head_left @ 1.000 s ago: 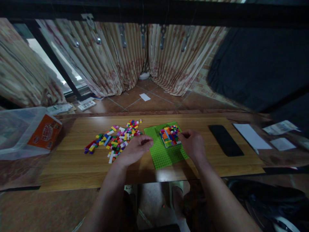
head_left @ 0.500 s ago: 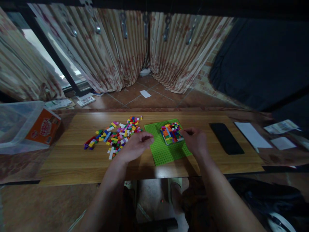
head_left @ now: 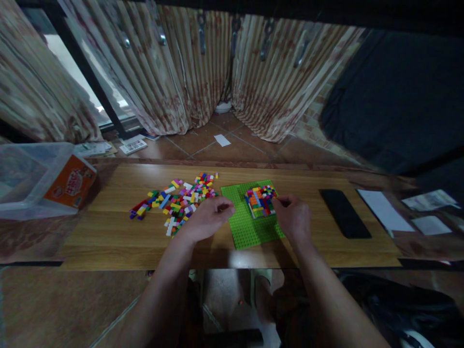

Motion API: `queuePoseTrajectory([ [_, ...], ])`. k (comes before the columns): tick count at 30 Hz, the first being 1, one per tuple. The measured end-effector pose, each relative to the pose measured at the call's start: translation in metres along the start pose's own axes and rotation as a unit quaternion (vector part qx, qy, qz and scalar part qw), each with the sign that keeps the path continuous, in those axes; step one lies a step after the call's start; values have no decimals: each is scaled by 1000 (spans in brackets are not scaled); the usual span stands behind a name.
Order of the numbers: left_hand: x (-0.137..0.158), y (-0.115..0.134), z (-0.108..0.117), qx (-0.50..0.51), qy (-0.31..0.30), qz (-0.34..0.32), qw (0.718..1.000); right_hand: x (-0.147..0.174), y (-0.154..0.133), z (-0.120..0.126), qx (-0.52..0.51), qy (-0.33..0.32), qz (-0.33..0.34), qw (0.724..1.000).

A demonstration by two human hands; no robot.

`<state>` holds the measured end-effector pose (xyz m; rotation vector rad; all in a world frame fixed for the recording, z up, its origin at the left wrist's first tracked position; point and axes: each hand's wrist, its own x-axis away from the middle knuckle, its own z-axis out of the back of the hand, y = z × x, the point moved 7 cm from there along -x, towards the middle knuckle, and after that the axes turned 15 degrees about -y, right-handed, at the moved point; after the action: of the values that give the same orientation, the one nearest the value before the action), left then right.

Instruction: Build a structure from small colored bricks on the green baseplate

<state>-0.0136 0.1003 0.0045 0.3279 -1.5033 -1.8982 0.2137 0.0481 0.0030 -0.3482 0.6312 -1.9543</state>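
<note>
basically, right hand point(head_left: 294, 218) was at the right edge of the block build point(head_left: 259, 202), fingertips bunched; couldn't tell if they gripped a brick. build sat on the green board point(head_left: 250, 237), toward its far side. left hand point(head_left: 210, 220) hung by the board's left edge, thumb and fingers curled close, couldn't tell if pinched on anything. loose bricks point(head_left: 176, 206) lay scattered left of the board, on the wooden table point(head_left: 116, 246). black slab point(head_left: 345, 213) lay well right.
</note>
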Motion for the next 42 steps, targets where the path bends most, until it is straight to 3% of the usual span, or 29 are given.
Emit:
queuePoseTrajectory([
  [9,4,0,2,-44,12,8,999,-3,8,2,-72,11,0,997],
  [29,-1,0,-3,-75,-3,12,997,-12,22,-3,-129,-15,-25,991],
  [35,-3,-2,-4,-78,-9,25,997,-17,29,-17,-245,-73,-23,967],
  [42,-4,-5,-5,-86,-10,29,996,-18,37,-24,-332,-73,-58,939],
])
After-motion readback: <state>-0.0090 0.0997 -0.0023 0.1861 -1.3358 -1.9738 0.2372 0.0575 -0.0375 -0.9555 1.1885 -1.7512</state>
